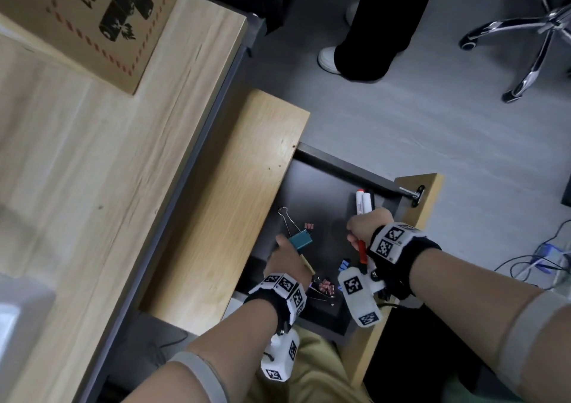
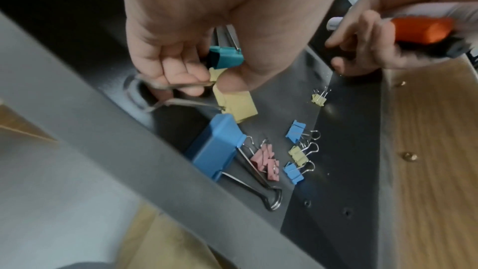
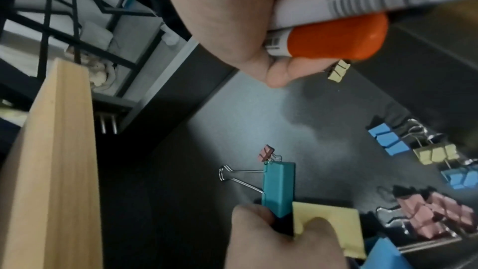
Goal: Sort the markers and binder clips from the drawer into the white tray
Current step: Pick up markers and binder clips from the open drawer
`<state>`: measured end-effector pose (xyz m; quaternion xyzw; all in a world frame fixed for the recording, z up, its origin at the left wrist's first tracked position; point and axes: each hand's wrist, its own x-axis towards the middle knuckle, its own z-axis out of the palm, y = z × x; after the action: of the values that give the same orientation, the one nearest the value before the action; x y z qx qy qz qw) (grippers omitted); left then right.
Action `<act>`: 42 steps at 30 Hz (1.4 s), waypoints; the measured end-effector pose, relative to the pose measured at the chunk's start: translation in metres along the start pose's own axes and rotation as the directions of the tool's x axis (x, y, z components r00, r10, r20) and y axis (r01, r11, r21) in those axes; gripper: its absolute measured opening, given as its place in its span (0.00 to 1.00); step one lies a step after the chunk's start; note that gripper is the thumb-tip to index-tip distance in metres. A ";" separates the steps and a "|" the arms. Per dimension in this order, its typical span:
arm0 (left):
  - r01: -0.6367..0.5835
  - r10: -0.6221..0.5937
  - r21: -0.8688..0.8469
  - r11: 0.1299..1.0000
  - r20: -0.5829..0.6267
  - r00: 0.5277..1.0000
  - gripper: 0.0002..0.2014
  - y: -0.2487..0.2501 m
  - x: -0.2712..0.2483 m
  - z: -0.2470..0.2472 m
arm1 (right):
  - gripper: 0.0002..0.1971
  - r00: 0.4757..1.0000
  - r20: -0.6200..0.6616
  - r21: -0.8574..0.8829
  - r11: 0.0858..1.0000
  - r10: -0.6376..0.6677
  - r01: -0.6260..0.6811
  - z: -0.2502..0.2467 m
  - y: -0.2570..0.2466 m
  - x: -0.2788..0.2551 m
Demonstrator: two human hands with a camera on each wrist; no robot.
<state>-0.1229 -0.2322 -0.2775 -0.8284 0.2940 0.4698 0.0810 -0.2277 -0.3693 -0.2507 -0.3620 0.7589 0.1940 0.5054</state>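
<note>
A pale wooden desk top [image 1: 92, 161] carries a printed brown cardboard box [image 1: 83, 22]; beyond the fingers, grey floor [image 1: 432, 118] and a chrome swivel-chair base [image 1: 531, 29].

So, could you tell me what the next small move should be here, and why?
Probably lift both hands out of the drawer toward the tray: the left hand already pinches the teal binder clip and yellow binder clip, the right hand grips markers.

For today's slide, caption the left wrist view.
Left hand grips large teal and yellow binder clips above dark drawer.
</note>
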 end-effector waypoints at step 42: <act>-0.461 0.440 0.484 0.744 0.164 0.883 0.26 0.048 0.017 -0.024 | 0.38 0.989 0.008 -0.082 0.986 0.148 -0.147 0.138 0.080 -0.039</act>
<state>-0.1257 -0.2882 -0.2717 -0.6719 0.5969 0.3968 0.1868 -0.1925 -0.2114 -0.2778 -0.3235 0.7714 0.2642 0.4801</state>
